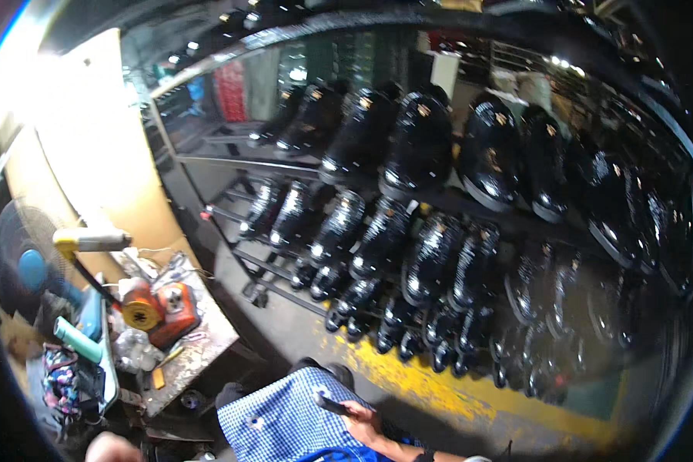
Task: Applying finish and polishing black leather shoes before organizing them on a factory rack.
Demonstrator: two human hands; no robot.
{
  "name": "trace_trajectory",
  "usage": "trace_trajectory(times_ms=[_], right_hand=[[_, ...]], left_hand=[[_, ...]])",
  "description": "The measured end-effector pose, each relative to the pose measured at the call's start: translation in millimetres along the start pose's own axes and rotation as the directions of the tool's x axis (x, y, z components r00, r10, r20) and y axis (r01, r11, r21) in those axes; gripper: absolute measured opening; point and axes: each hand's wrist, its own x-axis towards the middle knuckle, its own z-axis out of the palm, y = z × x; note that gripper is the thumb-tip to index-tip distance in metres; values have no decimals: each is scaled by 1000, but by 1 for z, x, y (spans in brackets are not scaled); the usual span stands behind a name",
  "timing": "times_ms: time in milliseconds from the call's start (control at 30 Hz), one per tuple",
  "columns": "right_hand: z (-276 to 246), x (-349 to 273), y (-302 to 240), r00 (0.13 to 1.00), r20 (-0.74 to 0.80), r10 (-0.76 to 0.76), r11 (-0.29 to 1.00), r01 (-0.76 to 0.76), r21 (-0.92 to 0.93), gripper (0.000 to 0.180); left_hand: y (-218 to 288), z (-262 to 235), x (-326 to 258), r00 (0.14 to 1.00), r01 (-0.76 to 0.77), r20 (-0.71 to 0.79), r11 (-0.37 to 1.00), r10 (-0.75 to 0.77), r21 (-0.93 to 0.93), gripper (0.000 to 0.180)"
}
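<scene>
My right hand (364,424) is closed around a short, dark, stick-like thing (331,403) with a pale end. What kind it is does not show clearly. It is held above a blue-and-white checked cloth (273,416) spread over my lap. Only a blurred part of my left hand (112,447) appears at the lower edge, below the worktable (215,335); its fingers cannot be made out. Glossy black shoes (418,142) stand in rows on a metal rack (246,161) in front of me, some with a gold-coloured ornament.
Loaded on the worktable are an orange-red device (179,306), a yellow-and-grey handled tool (92,239) and crumpled clear plastic (135,353). Farther left are a fan (32,268), a teal cylinder (77,339) and a floral cloth item (60,381). Yellow paint (416,377) marks the floor beneath the rack.
</scene>
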Motion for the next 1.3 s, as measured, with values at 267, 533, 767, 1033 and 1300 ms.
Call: trace_trajectory(times_ms=[267, 533, 767, 1033, 1300], right_hand=[[-10, 26, -36, 994, 49, 102, 995, -102, 12, 16], [-29, 82, -51, 956, -46, 291, 956, -288, 61, 14], [-36, 108, -56, 898, -131, 420, 907, -410, 99, 14], [-35, 109, -52, 857, -182, 482, 876, -467, 120, 13], [-32, 88, -40, 854, -195, 483, 875, -460, 151, 13]], left_hand=[[-94, 173, 24, 960, 266, 96, 748, -263, -609, 25], [-156, 360, 98, 844, 475, 215, 500, -491, -725, 43], [-189, 478, 144, 596, 802, 472, 455, -649, -388, 120], [-213, 489, 121, 377, 924, 739, 171, -558, -342, 76], [-179, 325, 9, 368, 613, 733, -443, -572, -654, 30]])
